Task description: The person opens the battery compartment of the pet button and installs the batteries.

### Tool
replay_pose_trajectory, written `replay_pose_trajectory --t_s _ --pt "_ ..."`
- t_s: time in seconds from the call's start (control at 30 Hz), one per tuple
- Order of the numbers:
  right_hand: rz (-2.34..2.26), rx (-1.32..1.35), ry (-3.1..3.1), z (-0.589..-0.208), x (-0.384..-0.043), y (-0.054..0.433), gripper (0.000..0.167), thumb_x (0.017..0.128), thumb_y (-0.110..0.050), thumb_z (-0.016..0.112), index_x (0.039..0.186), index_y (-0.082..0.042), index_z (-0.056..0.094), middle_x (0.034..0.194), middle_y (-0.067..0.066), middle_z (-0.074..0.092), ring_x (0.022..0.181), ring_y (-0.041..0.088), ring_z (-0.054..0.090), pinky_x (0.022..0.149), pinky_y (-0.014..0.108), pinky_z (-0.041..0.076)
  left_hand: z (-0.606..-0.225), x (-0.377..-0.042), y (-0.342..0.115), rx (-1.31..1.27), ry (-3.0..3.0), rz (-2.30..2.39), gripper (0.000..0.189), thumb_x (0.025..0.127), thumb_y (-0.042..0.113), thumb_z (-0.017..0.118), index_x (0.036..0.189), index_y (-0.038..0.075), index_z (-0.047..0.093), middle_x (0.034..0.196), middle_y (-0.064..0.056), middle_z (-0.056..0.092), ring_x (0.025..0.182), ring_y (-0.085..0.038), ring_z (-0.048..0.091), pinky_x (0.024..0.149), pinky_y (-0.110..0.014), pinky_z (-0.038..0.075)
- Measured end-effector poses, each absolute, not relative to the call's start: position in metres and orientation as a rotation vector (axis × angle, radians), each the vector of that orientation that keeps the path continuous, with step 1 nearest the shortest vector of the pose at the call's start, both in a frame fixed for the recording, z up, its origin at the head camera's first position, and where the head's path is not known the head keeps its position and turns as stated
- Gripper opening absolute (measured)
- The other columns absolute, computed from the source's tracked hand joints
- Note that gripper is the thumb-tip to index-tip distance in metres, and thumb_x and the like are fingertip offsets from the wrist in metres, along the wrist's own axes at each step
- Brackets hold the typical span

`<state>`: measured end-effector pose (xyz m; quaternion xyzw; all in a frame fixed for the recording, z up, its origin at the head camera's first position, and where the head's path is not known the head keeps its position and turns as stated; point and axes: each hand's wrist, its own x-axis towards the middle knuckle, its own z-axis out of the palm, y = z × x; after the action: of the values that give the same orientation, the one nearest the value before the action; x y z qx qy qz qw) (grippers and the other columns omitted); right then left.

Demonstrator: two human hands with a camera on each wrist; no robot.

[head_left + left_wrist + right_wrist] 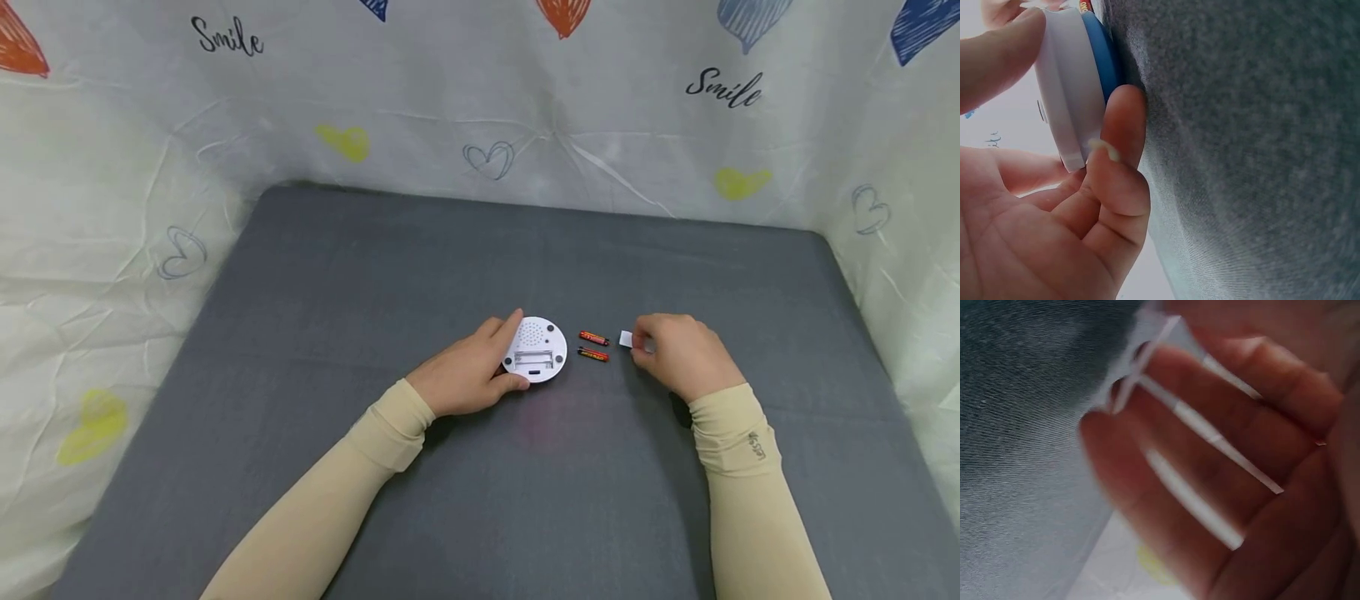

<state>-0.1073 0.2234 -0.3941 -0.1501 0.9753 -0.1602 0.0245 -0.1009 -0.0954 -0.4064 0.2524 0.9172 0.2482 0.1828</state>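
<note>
The round white device (532, 336) is on the grey table (450, 267), or just above it, with its uncovered battery compartment (534, 358) facing up. The left hand (471, 372) is partly closed, with fingers and thumb curled round the rim. The right hand (684, 354) has its fingers bent and pinches a small white piece (626, 339); two batteries (594, 338) lie between this piece and the device. I judge the device to be light and stiff, of smooth plastic, so it may slip a little; the thick rim, with the blue part (1103, 53) below, seems the best place to hold. The white piece looks thin and perhaps fragile, so a soft pinch at its edges should be enough.
</note>
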Motion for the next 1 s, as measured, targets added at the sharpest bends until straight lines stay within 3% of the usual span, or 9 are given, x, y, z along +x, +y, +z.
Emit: replay_pose_trajectory --t_s 0.2,0.37,0.5,0.8,1.0 --pt "-0.435 -0.411 2.982 -0.396 -0.108 0.222 0.02 0.091 -0.006 0.071 0.076 -0.017 0.068 0.083 0.003 0.066 0.069 0.022 0.058 0.06 0.039 0.045 -0.406 -0.1 -0.097 0.711 2.592 0.7 0.095 0.106 0.041 0.071 0.174 0.007 0.016 0.163 -0.017 0.045 0.136 -0.026 0.061 0.115 -0.044 0.051" --pt "-0.524 -0.471 3.096 -0.405 -0.108 0.21 0.002 0.096 -0.013 0.077 0.096 -0.011 0.078 0.105 0.008 0.076 0.09 0.029 0.071 0.076 0.051 0.059 -0.407 -0.1 -0.097 0.717 2.591 0.704 0.094 0.106 0.041 0.071 0.174 0.006 0.016 0.163 -0.017 0.046 0.135 -0.026 0.062 0.114 -0.044 0.051" --pt "-0.554 -0.558 3.167 -0.415 -0.109 0.195 0.013 0.097 -0.015 0.081 0.108 -0.008 0.082 0.115 0.01 0.078 0.106 0.032 0.074 0.085 0.054 0.061 -0.407 -0.1 -0.096 0.717 2.595 0.704 0.094 0.106 0.041 0.071 0.174 0.006 0.016 0.163 -0.017 0.046 0.137 -0.026 0.061 0.115 -0.044 0.051" --pt "-0.55 -0.52 3.168 -0.428 -0.109 0.183 0.01 0.095 -0.013 0.083 0.103 -0.007 0.083 0.105 0.009 0.077 0.1 0.032 0.072 0.081 0.051 0.061 -0.407 -0.099 -0.096 0.726 2.595 0.705 0.095 0.105 0.042 0.072 0.174 0.007 0.017 0.163 -0.015 0.047 0.138 -0.026 0.061 0.115 -0.043 0.051" --pt "-0.617 -0.652 3.218 -0.419 -0.105 0.174 0.008 0.096 -0.013 0.083 0.101 -0.01 0.079 0.097 0.007 0.075 0.086 0.027 0.069 0.071 0.046 0.058 -0.408 -0.1 -0.098 0.729 2.597 0.705 0.094 0.106 0.042 0.071 0.174 0.006 0.017 0.162 -0.017 0.047 0.138 -0.027 0.061 0.116 -0.044 0.051"
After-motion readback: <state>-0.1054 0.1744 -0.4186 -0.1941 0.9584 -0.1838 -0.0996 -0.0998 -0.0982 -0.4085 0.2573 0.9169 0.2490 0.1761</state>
